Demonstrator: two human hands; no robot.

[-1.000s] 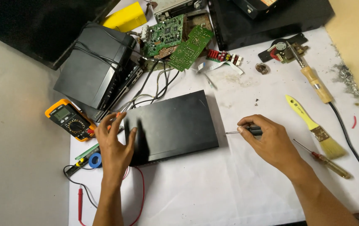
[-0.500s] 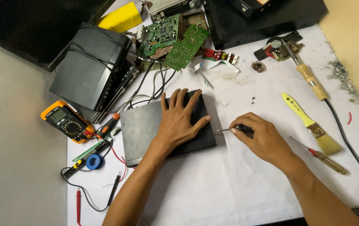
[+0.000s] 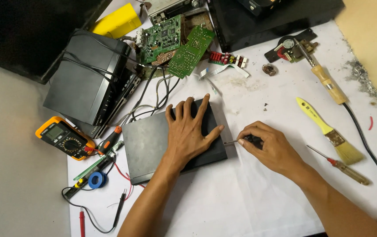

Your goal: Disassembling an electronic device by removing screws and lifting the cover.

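Observation:
A flat black box [image 3: 149,140] lies on the white sheet [image 3: 250,197] in the middle. My left hand [image 3: 190,129] presses flat on its right half, fingers spread toward the far edge. My right hand [image 3: 269,147] grips a small screwdriver [image 3: 236,141] with a dark handle; its metal tip points left at the box's right side edge.
Two green circuit boards [image 3: 177,44] and a black device with cables [image 3: 89,83] lie behind the box. A yellow multimeter [image 3: 63,138] with probes sits left. To the right are a yellow brush [image 3: 329,131], a red-handled screwdriver [image 3: 342,166] and a soldering iron [image 3: 324,79].
My left hand moved from the box's left edge onto its top right half. The right hand with the screwdriver stayed at the box's right side.

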